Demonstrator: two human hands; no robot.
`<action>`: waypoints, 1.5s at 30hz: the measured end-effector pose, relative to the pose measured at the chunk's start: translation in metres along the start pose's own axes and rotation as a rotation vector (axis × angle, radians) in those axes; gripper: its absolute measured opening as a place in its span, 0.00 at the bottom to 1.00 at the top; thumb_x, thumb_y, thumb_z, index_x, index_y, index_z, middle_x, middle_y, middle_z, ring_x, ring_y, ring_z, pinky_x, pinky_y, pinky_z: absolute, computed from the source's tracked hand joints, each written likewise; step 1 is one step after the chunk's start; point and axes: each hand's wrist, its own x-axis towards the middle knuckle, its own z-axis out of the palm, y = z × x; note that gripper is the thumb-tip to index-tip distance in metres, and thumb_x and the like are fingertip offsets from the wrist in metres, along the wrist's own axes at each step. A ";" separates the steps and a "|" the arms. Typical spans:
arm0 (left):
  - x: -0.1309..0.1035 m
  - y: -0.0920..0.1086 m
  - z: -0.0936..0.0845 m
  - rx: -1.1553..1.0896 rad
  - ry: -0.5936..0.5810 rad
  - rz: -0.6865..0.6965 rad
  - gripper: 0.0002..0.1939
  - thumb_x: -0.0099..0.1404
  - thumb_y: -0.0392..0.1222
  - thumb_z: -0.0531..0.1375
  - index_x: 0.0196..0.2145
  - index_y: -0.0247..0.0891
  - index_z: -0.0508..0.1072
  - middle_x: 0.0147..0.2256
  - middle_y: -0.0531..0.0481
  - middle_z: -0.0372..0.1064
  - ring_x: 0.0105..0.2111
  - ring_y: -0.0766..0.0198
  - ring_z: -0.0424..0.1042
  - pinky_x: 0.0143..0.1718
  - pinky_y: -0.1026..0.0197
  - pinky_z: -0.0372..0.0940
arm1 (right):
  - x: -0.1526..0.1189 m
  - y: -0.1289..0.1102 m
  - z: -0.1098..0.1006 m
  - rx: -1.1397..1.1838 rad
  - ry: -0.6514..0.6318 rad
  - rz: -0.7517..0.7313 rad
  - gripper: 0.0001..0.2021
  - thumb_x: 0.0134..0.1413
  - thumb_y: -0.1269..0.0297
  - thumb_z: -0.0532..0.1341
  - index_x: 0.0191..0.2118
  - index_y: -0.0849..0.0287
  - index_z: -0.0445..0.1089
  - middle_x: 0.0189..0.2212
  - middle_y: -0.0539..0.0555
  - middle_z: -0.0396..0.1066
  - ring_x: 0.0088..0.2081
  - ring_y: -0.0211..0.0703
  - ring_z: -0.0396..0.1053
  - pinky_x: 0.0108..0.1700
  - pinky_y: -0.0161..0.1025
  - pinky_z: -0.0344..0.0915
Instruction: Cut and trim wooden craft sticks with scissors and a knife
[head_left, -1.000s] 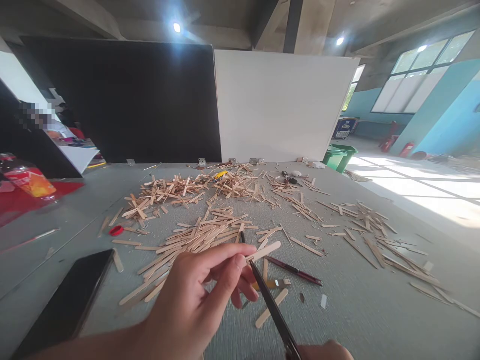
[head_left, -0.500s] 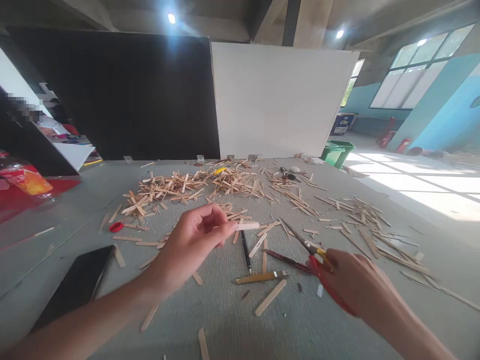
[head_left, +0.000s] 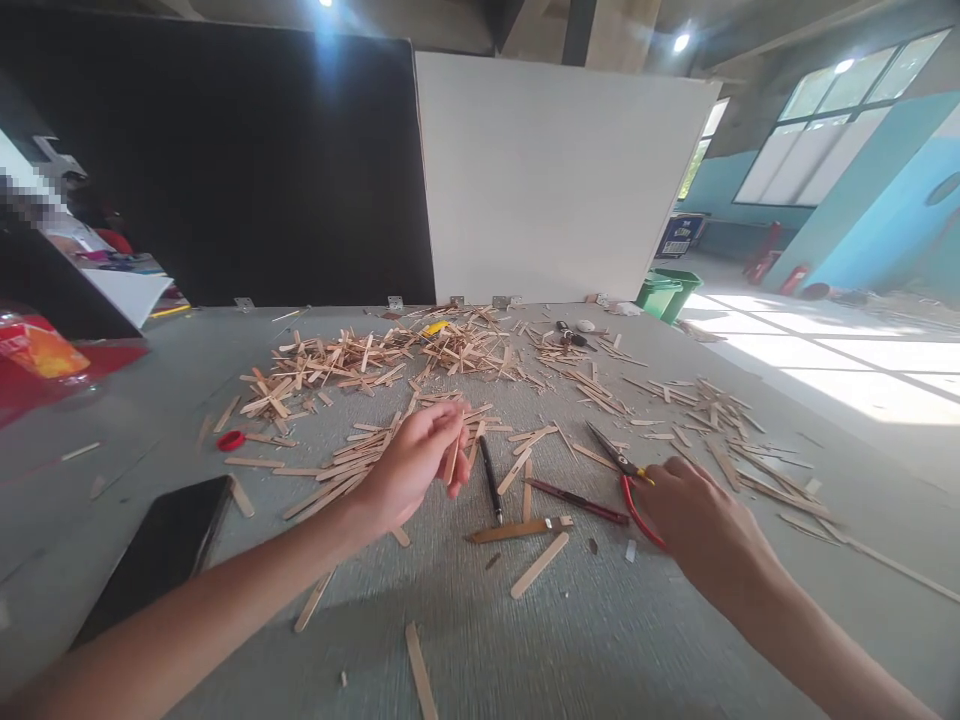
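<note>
My left hand [head_left: 427, 455] pinches a small wooden stick [head_left: 451, 462] between thumb and fingers, above the middle of the grey table. On the right, my right hand [head_left: 686, 505] is closed round the handles of red and yellow scissors [head_left: 628, 478], whose blades point up and to the left. Between the hands lie a black pen [head_left: 490, 480], a dark red pen-like tool [head_left: 577, 500] and a brownish-yellow cutter [head_left: 517, 530]. A loose stick [head_left: 540, 565] lies just below the cutter.
Heaps of wooden sticks [head_left: 337, 362] spread across the back of the table [head_left: 480, 660]. A black phone [head_left: 161, 550] and a red ring [head_left: 230, 440] lie left. A bottle [head_left: 41, 350] stands far left. Black and white panels [head_left: 562, 180] rise behind.
The stick in my left hand has turned from roughly level to steep, and that hand has shifted slightly. The scissors have moved a little, and my right hand has turned. The view has tilted slightly down.
</note>
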 end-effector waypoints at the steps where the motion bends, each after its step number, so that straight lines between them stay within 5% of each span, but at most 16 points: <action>1: 0.001 -0.004 -0.001 0.012 -0.006 -0.019 0.13 0.70 0.49 0.63 0.44 0.38 0.69 0.29 0.57 0.65 0.19 0.70 0.63 0.15 0.67 0.55 | 0.001 -0.009 -0.005 -0.002 -0.016 -0.029 0.14 0.45 0.86 0.60 0.26 0.57 0.70 0.31 0.58 0.73 0.35 0.51 0.74 0.27 0.39 0.57; 4: 0.003 -0.014 -0.004 0.056 -0.046 -0.059 0.15 0.71 0.51 0.62 0.34 0.37 0.69 0.28 0.55 0.64 0.19 0.73 0.59 0.16 0.70 0.49 | 0.005 -0.036 -0.014 0.078 -0.064 -0.146 0.16 0.53 0.86 0.57 0.35 0.57 0.72 0.36 0.55 0.74 0.35 0.46 0.74 0.33 0.39 0.65; 7: 0.006 -0.022 -0.004 0.099 -0.100 -0.073 0.16 0.68 0.50 0.66 0.32 0.35 0.70 0.30 0.51 0.68 0.24 0.72 0.62 0.21 0.70 0.54 | 0.013 -0.059 -0.011 0.102 -0.091 -0.262 0.17 0.48 0.89 0.58 0.31 0.58 0.72 0.37 0.59 0.75 0.42 0.54 0.74 0.40 0.43 0.68; 11: 0.006 -0.038 -0.001 0.152 -0.138 -0.064 0.17 0.65 0.53 0.67 0.36 0.35 0.72 0.33 0.49 0.72 0.25 0.69 0.67 0.24 0.66 0.61 | 0.024 -0.073 0.002 0.172 -0.055 -0.216 0.16 0.49 0.89 0.56 0.29 0.57 0.67 0.35 0.61 0.75 0.37 0.52 0.74 0.36 0.42 0.67; 15: 0.004 -0.063 0.000 0.216 -0.069 -0.051 0.20 0.72 0.62 0.56 0.44 0.41 0.67 0.24 0.58 0.65 0.16 0.69 0.58 0.16 0.67 0.49 | 0.032 -0.081 0.012 0.331 -0.008 -0.117 0.06 0.70 0.74 0.52 0.42 0.57 0.64 0.28 0.51 0.74 0.22 0.42 0.69 0.22 0.36 0.60; 19: 0.004 -0.078 0.001 0.239 -0.033 0.011 0.23 0.73 0.64 0.55 0.49 0.42 0.65 0.26 0.61 0.58 0.21 0.68 0.57 0.21 0.67 0.53 | 0.032 -0.092 0.013 0.515 0.013 -0.097 0.09 0.75 0.67 0.47 0.54 0.57 0.60 0.27 0.47 0.74 0.23 0.42 0.72 0.24 0.34 0.63; 25: -0.004 -0.071 0.007 0.316 -0.138 -0.010 0.24 0.78 0.62 0.48 0.54 0.40 0.63 0.26 0.58 0.66 0.17 0.68 0.58 0.20 0.64 0.54 | 0.020 -0.095 0.015 0.846 0.040 -0.095 0.12 0.74 0.60 0.50 0.52 0.56 0.68 0.21 0.43 0.68 0.18 0.38 0.61 0.22 0.33 0.60; 32: -0.012 -0.063 0.012 0.431 -0.154 0.022 0.25 0.79 0.56 0.48 0.63 0.36 0.60 0.21 0.60 0.61 0.23 0.64 0.59 0.28 0.62 0.58 | 0.015 -0.091 0.020 0.941 0.033 -0.161 0.22 0.74 0.61 0.53 0.68 0.59 0.67 0.21 0.46 0.71 0.18 0.36 0.57 0.23 0.32 0.61; 39: -0.015 -0.064 0.012 0.500 -0.206 0.005 0.27 0.81 0.54 0.46 0.69 0.37 0.54 0.21 0.61 0.57 0.21 0.64 0.54 0.24 0.61 0.51 | 0.015 -0.090 0.020 0.956 0.055 -0.263 0.22 0.73 0.67 0.52 0.68 0.62 0.68 0.22 0.44 0.62 0.21 0.36 0.50 0.23 0.32 0.56; 45: -0.015 -0.064 0.013 0.546 -0.201 0.021 0.24 0.81 0.52 0.44 0.67 0.37 0.56 0.21 0.61 0.54 0.21 0.64 0.51 0.24 0.60 0.47 | 0.015 -0.090 0.022 0.943 0.052 -0.289 0.22 0.74 0.67 0.52 0.68 0.63 0.67 0.23 0.45 0.62 0.21 0.35 0.54 0.24 0.33 0.57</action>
